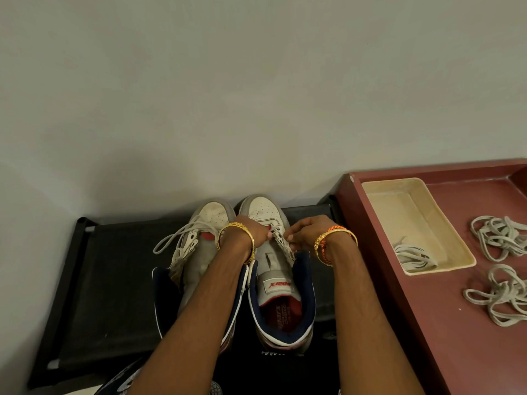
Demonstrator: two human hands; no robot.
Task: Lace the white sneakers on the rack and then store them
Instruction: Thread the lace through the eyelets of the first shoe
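Note:
Two white high-top sneakers with navy collars stand side by side, toes to the wall, on the black rack (114, 280). The left sneaker (199, 232) carries a loose white lace. The right sneaker (273, 269) shows its grey tongue bare. My left hand (251, 232) and my right hand (308, 232) meet over the right sneaker's front eyelets, fingers curled and pinching at the eyelet flap. Whether a lace is in them I cannot make out. Both wrists wear gold bangles.
A maroon tray-like surface (427, 309) sits to the right, level with the rack. On it lies a cream tray (379, 201) with a coiled lace (413, 256), and two loose lace bundles (499, 238) (502, 297). A grey wall runs behind. More footwear shows at the bottom edge.

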